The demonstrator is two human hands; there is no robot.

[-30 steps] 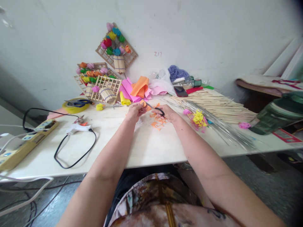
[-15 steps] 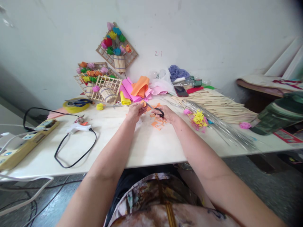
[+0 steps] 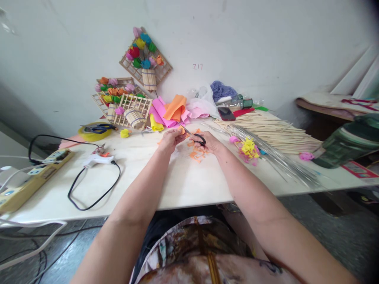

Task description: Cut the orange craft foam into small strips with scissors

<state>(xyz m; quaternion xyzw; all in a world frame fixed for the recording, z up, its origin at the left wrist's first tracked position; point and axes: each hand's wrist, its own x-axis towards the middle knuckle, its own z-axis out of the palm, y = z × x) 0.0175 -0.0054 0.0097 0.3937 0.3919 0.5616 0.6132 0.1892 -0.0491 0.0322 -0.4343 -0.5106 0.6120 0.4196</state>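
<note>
My left hand pinches a small piece of orange crepe paper between thumb and fingers. Black-handled scissors are in my right hand, their blades pointing up and left to the orange piece. Fingers hide part of the handles and of the paper. Several orange paper scraps lie on the white table under and between my hands. Just behind, a folded orange crepe sheet rests on pink sheets.
At left are a glue gun with a looped cord, a power strip and yellow tape. Stick frames with paper flowers lean on the wall. Wires, thin sticks and a green bottle are at right.
The scissors have shifted slightly, and their blades sit at a slightly different angle by the orange piece. My left fingers moved a little; both arms stay almost in place.
</note>
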